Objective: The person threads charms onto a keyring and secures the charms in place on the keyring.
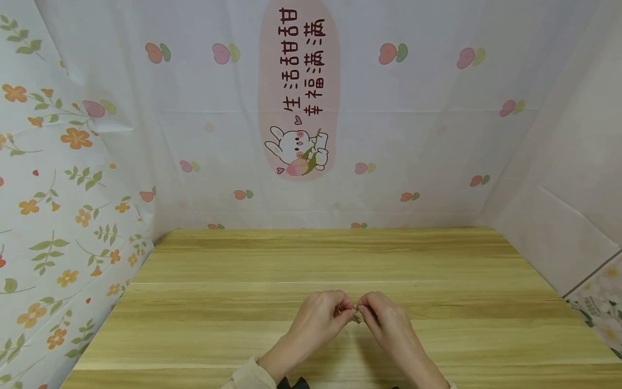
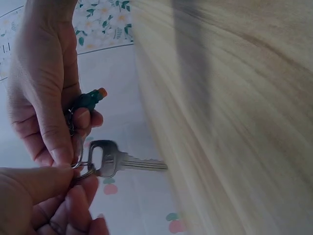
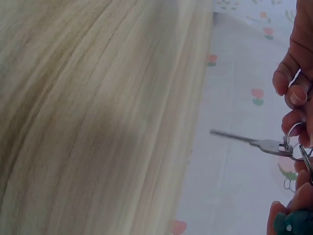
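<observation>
Above the tabletop, my left hand (image 1: pixel 318 319) and right hand (image 1: pixel 389 319) meet fingertip to fingertip over a small metal key (image 2: pixel 110 159). The key hangs from a split ring (image 2: pixel 85 172), its blade pointing away from the fingers. In the left wrist view, my left thumb and fingers pinch that ring. My right hand pinches a metal loop (image 3: pixel 306 159) joined to it. A dark green keychain charm (image 2: pixel 88 100) with an orange tip sits against my right fingers. Fingers partly hide how the ring and loop link.
A wood-grain table (image 1: pixel 291 259) lies under both hands. White printed cloth (image 1: pixel 413 135) hangs behind it, with a flowered cloth (image 1: pixel 63 216) at the left. Dark objects (image 1: pixel 293 383) show at the bottom edge, between the forearms.
</observation>
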### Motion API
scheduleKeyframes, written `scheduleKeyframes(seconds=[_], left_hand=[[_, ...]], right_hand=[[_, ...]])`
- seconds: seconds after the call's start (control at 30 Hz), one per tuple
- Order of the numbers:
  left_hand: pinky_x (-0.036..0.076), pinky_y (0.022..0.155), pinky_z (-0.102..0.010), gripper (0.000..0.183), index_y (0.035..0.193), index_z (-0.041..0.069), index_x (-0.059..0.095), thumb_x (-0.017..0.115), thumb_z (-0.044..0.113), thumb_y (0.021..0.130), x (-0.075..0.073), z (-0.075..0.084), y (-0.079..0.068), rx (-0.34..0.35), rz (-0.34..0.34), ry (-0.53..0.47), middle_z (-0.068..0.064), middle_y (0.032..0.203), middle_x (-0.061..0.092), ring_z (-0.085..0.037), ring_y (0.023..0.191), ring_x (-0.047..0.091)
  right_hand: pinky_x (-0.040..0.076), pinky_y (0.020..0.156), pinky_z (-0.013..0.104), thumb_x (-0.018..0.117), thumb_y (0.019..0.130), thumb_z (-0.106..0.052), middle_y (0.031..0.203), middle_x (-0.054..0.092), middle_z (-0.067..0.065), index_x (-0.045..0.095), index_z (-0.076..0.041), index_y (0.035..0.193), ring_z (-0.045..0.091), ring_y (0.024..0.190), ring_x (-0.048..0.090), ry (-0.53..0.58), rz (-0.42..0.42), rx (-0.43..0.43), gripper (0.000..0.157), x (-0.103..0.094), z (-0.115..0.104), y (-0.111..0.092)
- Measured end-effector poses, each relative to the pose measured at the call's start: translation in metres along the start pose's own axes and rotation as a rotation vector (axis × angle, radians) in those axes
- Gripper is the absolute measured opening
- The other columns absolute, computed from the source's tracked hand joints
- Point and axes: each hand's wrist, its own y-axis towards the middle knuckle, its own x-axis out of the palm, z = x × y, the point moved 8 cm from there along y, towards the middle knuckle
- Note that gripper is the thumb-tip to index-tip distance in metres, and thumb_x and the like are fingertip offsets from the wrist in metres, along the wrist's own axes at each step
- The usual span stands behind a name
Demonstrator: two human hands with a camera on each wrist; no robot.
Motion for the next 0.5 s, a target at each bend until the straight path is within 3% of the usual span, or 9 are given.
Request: scheduleKeyframes(seconds=[0.23,0.5], left_hand=[[0.046,0.061,-0.009,0.008,0.085,0.006,0.072,0.070,0.012,0.089,-0.001,-0.003,-0.001,0.026,0.068,-0.042,0.000,0.077,0.073,0.007,0.063,0.055],[0.049,0.063,-0.011,0.006,0.083,0.004,0.072,0.072,0.009,0.087,-0.005,-0.005,-0.005,0.118,0.221,-0.145,-0.005,0.076,0.074,-0.003,0.067,0.064]], right_hand=[[0.040,0.049,0.016,0.067,0.086,0.006,0.068,0.056,-0.006,0.063,-0.011,0.080,-0.007,0.059,0.039,0.162,-0.065,0.202,0.018,0.004,0.014,0.002],[0.039,0.044,0.019,0.063,0.090,0.003,0.063,0.053,-0.004,0.064,-0.004,0.084,-0.004,0.053,0.040,0.302,-0.096,0.329,0.009,0.006,0.023,0.000]])
